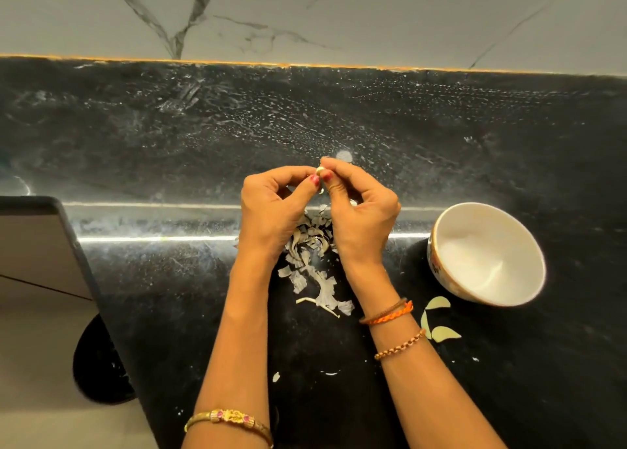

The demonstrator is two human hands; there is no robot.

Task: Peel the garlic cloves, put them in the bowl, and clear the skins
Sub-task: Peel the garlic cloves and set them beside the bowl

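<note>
Over our shiny black stone counter (pixel 475 136), our left hand (pixel 274 207) and right hand (pixel 361 211) pinch one small pale garlic clove (pixel 320 170) to pull skin off.

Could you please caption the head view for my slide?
Both hands, left hand and right hand, pinch a small pale garlic cloveabove papery skins on black stone counter, white ceramic bowl alongside.

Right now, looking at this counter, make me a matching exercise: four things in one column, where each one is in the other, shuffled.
Things:
1. garlic clove
2. bowl
3. skins
4. gold bangle

Places:
A. piled on the counter between the wrists
B. on the left forearm
C. pinched between the fingertips of both hands
D. standing empty at the right

Pairs: 1-C, 2-D, 3-A, 4-B
</note>
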